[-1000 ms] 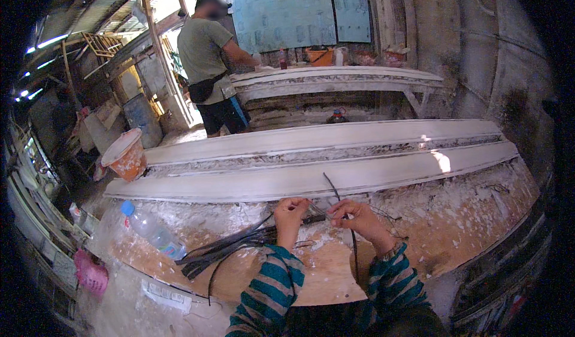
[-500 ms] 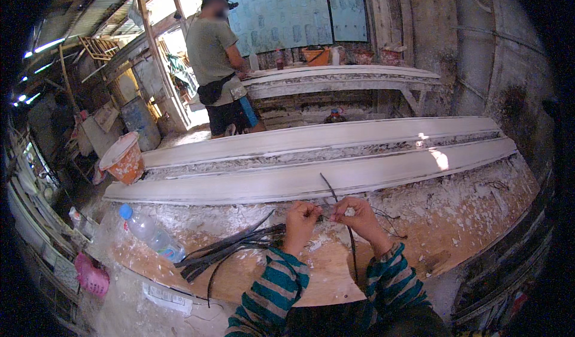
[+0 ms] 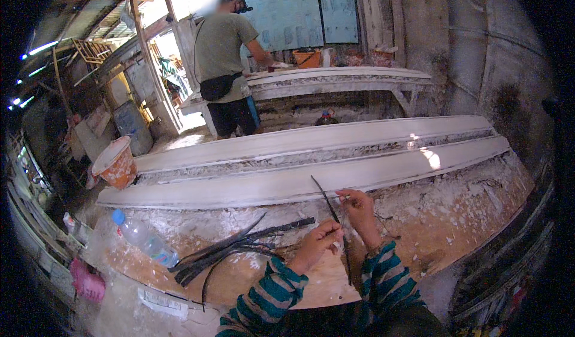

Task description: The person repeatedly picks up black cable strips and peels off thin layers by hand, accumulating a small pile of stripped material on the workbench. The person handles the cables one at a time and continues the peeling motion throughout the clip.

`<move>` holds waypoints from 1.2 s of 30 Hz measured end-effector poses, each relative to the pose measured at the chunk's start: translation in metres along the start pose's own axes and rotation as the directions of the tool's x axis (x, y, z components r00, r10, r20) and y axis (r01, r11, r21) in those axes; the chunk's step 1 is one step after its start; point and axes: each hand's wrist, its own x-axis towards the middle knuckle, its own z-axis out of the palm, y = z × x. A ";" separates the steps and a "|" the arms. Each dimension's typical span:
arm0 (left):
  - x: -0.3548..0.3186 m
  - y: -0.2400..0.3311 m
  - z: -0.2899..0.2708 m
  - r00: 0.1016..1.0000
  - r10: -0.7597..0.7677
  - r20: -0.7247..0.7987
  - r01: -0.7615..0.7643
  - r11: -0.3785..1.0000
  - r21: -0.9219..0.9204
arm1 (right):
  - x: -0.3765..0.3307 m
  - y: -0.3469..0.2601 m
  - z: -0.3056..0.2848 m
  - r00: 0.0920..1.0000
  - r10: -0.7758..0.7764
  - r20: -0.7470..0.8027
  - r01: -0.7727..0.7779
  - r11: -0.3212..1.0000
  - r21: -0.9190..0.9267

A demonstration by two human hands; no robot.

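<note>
The left hand point(image 3: 321, 243) bunches its fingertips over a strip point(image 3: 331, 207), clamped or not I cannot tell; just beyond, the right hand point(image 3: 360, 213) curls, its hold unclear. One strip looks singled out; the bundle point(image 3: 200, 264) left of the grip seems yet unparted. Farther lies a board point(image 3: 269, 185).

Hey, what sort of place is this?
Probably a workshop, perhaps for plasterwork: two long white strips lie on a spattered wooden bench, with a white-smeared orange bucket near their left end.
</note>
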 end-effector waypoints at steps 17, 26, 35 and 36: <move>0.013 0.019 -0.076 0.819 0.120 -0.562 -0.146 0.989 -0.002 | -0.006 -0.016 -0.007 0.887 0.206 0.413 -0.193 0.978 -0.072; 0.017 0.008 -0.092 0.740 0.101 -0.665 -0.167 0.985 -0.037 | -0.027 -0.062 0.016 0.776 -0.170 0.607 0.289 0.952 -0.102; 0.018 0.009 -0.083 0.789 0.102 -0.605 -0.064 0.994 0.085 | -0.015 -0.050 -0.007 0.704 -0.095 0.704 0.229 0.969 -0.097; 0.018 0.012 -0.080 0.812 0.097 -0.575 -0.033 0.992 0.121 | -0.011 -0.044 -0.015 0.692 -0.032 0.721 0.186 0.973 -0.135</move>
